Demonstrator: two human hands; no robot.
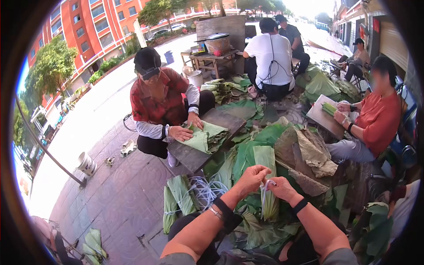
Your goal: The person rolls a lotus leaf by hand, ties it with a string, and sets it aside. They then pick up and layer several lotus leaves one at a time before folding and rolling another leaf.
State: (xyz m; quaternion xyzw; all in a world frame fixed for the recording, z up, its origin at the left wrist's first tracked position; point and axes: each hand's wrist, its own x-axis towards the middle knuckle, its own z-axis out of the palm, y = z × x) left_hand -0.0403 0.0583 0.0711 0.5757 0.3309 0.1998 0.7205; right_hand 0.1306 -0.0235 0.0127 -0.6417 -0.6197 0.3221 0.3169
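My left hand (252,178) and my right hand (282,188) are close together in the lower middle, fingers pinched on a thin white tie (266,185). Right behind them stands a long folded green leaf bundle (265,161), its lower end showing below my hands, with the tie hanging in front of it. Large green leaves (247,154) and dry brown leaves (304,152) are heaped beyond. To the left of my forearms lie tied leaf bundles (182,194) and a tangle of white strings (207,191).
A person in red (159,92) presses leaves on a wooden board (190,157) ahead left. At the right, another person (380,110) holds a bundle on a board. More people sit behind, near a table with a pot (217,43). A white bucket (86,164) lies left.
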